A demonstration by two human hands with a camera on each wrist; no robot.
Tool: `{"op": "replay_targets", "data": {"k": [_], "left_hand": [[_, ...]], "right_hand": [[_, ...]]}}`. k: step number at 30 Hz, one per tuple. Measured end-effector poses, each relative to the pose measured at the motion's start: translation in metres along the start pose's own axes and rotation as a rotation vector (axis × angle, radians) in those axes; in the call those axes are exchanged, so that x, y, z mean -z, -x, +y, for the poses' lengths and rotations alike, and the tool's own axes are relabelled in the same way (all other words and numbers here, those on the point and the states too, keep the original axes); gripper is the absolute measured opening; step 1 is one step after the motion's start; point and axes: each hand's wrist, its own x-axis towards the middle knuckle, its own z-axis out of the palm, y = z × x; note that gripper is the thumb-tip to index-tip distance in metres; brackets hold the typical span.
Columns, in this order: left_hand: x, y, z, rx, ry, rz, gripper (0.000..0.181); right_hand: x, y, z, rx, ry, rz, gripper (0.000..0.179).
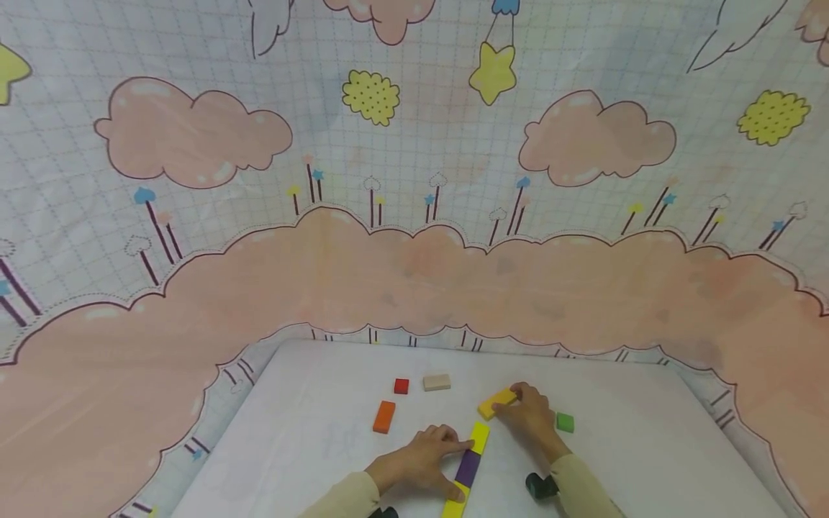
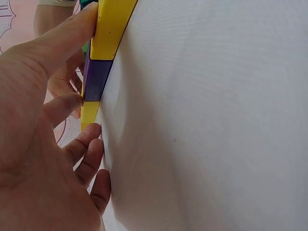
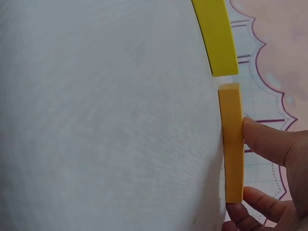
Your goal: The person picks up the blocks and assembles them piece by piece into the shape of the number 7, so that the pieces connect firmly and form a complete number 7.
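A line of blocks lies on the white table: a near yellow block (image 1: 454, 507), a purple block (image 1: 468, 468) and a far yellow block (image 1: 479, 436). My left hand (image 1: 424, 460) reaches along the line, its thumb (image 2: 72, 36) on the near yellow block and its index finger at the far one; the other fingers hang beside it. Just past the far end, my right hand (image 1: 532, 417) holds a yellow-orange block (image 1: 496, 404), thumb on its long side and fingers around its end. In the right wrist view, a narrow gap separates this block (image 3: 232, 144) from the yellow block (image 3: 219, 43).
Left of the line's far end lie an orange block (image 1: 384, 417), a red cube (image 1: 401, 386) and a cream block (image 1: 437, 382). A green block (image 1: 565, 421) sits right of my right hand. Behind the table (image 1: 291, 388) hangs a cloud-patterned cloth (image 1: 388, 280).
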Motion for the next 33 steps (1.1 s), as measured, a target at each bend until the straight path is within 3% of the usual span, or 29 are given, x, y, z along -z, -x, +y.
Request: {"op": "replay_targets", "data": {"k": [16,33], "left_hand": [[0.0008,0.0013,0.0038,0.025,0.003,-0.003,0.074],[0.0016,0.0012,0.0045,0.036,0.013,-0.005,0.074]], "right_hand": [[-0.0005,0.0038,0.0008,0.006,-0.015,-0.02,0.058],[0.0008,0.0071,-0.0032,0.09,0.014,-0.048,0.051]]}}
